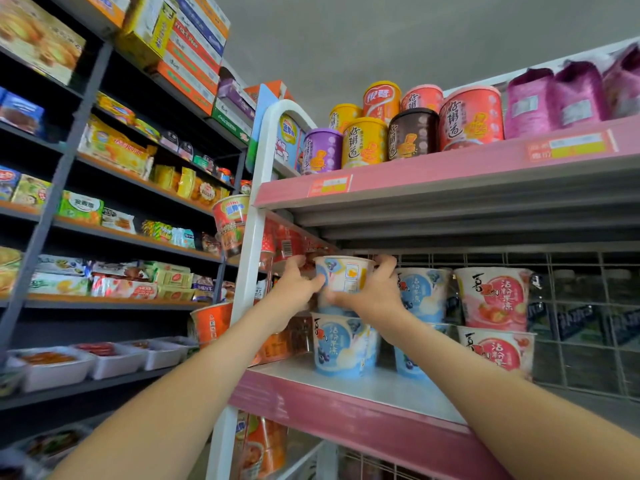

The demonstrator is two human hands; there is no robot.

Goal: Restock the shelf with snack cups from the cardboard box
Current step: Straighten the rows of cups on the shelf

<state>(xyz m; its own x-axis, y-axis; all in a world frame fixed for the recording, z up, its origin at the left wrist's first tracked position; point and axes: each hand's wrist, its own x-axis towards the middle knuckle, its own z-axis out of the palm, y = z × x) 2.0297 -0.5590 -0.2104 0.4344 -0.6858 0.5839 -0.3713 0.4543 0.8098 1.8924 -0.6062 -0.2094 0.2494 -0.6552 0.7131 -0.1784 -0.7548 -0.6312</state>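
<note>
Snack cup (343, 277) at centre frame, both grips clamped on it, above the pink-edged shelf (346, 407).

The cup is blue and white, upright, directly over a matching lower cup (337, 346) standing on the shelf board; contact between the two cannot be confirmed, as fingers cover the join. Left grip (299, 284) curls round the cup's left side. Right grip (375, 294) curls round its right side, fingertips at the rim. Just right stands a two-high stack of blue cups (420, 296), then a two-high stack of pink cups (495, 299). Upper right: top shelf (450, 168) carrying round tubs (412, 133). Left of frame: dark racking (138, 237) holding packaged snacks.
</note>
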